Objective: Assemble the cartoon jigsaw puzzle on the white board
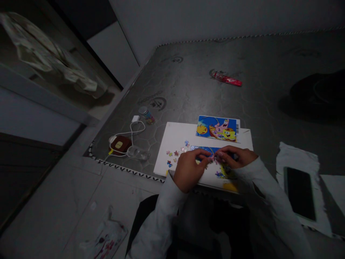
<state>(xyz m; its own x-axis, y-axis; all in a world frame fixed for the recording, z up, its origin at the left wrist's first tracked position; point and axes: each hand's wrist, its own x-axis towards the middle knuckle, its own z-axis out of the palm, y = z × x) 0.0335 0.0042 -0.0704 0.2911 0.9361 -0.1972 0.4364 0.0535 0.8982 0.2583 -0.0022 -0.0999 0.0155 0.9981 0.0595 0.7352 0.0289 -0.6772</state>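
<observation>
Two bare hands enter from the lower edge: left hand (188,170), right hand (235,157). No gloves, rings or watch can be made out in the dim light. Each arm wears a long, loose sleeve of pale grey-white cloth, the left sleeve (159,223) and the right sleeve (272,205), softly creased and reaching to the wrists. Dark, near-black clothing (210,230) covers the lap between them; its detail is lost in shadow.

A partly assembled cartoon jigsaw puzzle (215,169) lay flat on a white board (178,138), its blue top edge joined and yellow patches showing at its lower right. Loose puzzle pieces (176,154) lay scattered at nine o'clock from it. A printed reference picture (217,128) lay flat at twelve o'clock.
</observation>
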